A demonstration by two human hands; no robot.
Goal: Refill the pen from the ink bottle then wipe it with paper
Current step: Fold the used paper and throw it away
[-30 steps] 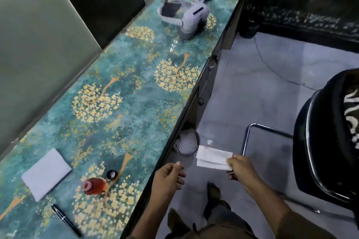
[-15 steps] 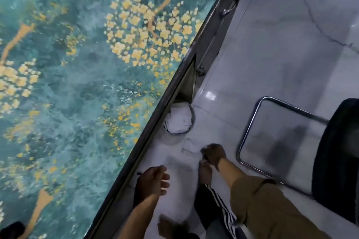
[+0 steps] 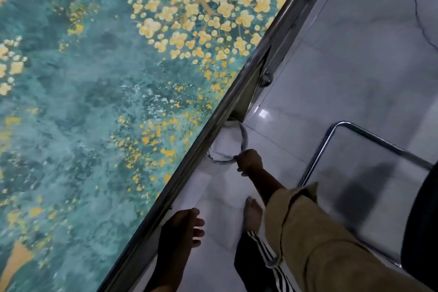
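Neither the pen nor the ink bottle is in view. My right hand (image 3: 250, 162) reaches down to the floor and sits at the rim of a small round waste bin (image 3: 244, 140) that stands half under the table. Its fingers are curled, and I cannot tell whether they hold the rim, paper, or nothing. White crumpled paper (image 3: 226, 143) lies inside the bin. My left hand (image 3: 183, 226) hovers beside the table's edge with its fingers apart and nothing in it.
The teal table top with yellow flower print (image 3: 94, 102) fills the left, and its metal edge (image 3: 213, 121) runs diagonally. A chrome chair frame (image 3: 331, 147) and a black seat (image 3: 424, 232) stand at the right on grey floor tiles. My foot (image 3: 252, 213) is below the right hand.
The view has tilted down to the floor. My right hand, which held folded white paper a second ago, has moved down and forward to the bin's rim. The folded paper is no longer visible.
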